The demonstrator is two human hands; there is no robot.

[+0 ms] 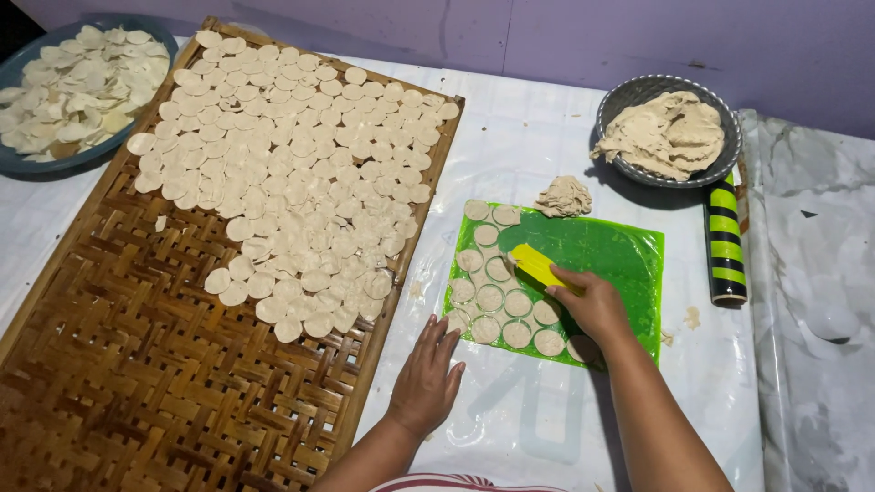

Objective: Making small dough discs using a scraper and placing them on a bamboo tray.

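Note:
My right hand [594, 303] grips a yellow scraper [540, 264] and presses its edge onto a green plastic sheet [612, 258] lying on the table. Several thin round dough discs [495, 300] lie on the sheet's left half, just under the scraper. My left hand [427, 376] rests flat and open on the white table cover, its fingertips touching the sheet's near left corner. A small lump of dough [562, 197] sits just beyond the sheet's far edge.
A large woven bamboo tray [137, 364] on the left carries many dough discs [301, 173] on its far half. A blue basin [55, 160] of discs stands far left. A grey bowl [629, 96] of dough and a green-and-black striped roller [725, 242] lie right.

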